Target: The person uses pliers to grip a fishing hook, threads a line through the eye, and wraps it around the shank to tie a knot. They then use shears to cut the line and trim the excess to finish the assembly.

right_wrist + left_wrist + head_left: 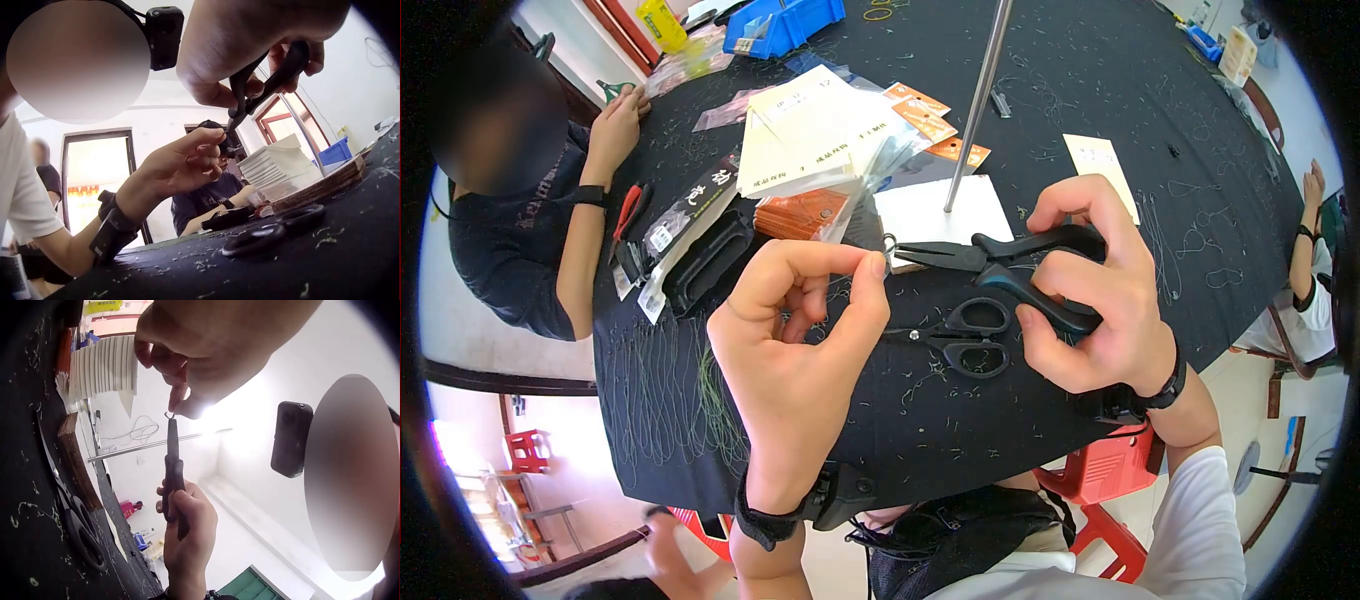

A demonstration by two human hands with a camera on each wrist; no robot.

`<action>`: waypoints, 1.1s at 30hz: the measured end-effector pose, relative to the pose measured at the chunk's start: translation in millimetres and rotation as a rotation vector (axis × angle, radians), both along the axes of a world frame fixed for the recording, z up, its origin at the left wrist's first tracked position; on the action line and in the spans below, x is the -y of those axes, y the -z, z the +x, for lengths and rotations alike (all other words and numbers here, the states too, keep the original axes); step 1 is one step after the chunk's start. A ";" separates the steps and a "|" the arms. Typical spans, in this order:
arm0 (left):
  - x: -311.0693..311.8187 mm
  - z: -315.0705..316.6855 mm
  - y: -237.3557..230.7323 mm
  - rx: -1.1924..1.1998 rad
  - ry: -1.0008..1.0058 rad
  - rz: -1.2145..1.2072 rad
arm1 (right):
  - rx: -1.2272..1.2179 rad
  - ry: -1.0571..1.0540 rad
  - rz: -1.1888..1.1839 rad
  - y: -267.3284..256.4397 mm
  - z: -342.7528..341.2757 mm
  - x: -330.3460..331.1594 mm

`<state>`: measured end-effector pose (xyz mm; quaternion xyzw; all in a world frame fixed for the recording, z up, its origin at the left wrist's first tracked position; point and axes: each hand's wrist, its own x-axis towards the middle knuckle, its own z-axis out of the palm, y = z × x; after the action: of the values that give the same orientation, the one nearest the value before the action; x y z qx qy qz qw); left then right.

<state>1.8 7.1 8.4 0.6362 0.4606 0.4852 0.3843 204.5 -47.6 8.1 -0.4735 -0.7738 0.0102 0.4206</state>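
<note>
Thumb and forefinger of my left hand [795, 335] pinch a tiny curved metal hook [169, 415], most of it hidden by the fingertips. Black long-nose pliers [945, 256] are held in my right hand [1095, 285], fingers curled round the handles. The plier tips point left and reach right up to the hook, as the left wrist view [172, 434] also shows. Below the pliers, black-handled scissors [948, 338] lie on the dark cloth. Behind the hands a thin metal rod [980, 110] rises from a white-topped wooden block [990, 205].
Printed cards [810, 130] and orange packets [795, 218] pile up behind the left hand. Fine line [670, 400] hangs over the table's front left edge. Red-handled pliers [630, 212] lie near another person [510, 250]. Thread scraps dot the cloth; a blue bin [785, 28] stands far back.
</note>
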 end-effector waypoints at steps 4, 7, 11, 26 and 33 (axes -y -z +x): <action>0.4 -0.5 0.0 0.001 0.016 0.004 | 0.006 -0.006 0.011 -0.3 -0.6 0.6; 0.1 -0.2 0.4 0.004 0.023 -0.010 | -0.001 0.004 -0.015 -0.5 -1.2 1.2; 0.7 0.2 -0.2 0.004 0.022 -0.027 | 0.049 -0.012 0.023 -1.7 0.4 -0.3; 2.3 1.5 -0.2 -0.007 0.045 -0.004 | 0.033 -0.100 0.020 0.9 2.7 -1.0; 2.6 0.8 -1.8 -0.012 0.068 0.001 | 0.012 -0.122 0.003 1.5 3.2 -1.7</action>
<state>2.5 4.5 10.2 0.6546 0.4409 0.4683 0.3972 207.8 -45.9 6.6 -0.4249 -0.8038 0.0316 0.4151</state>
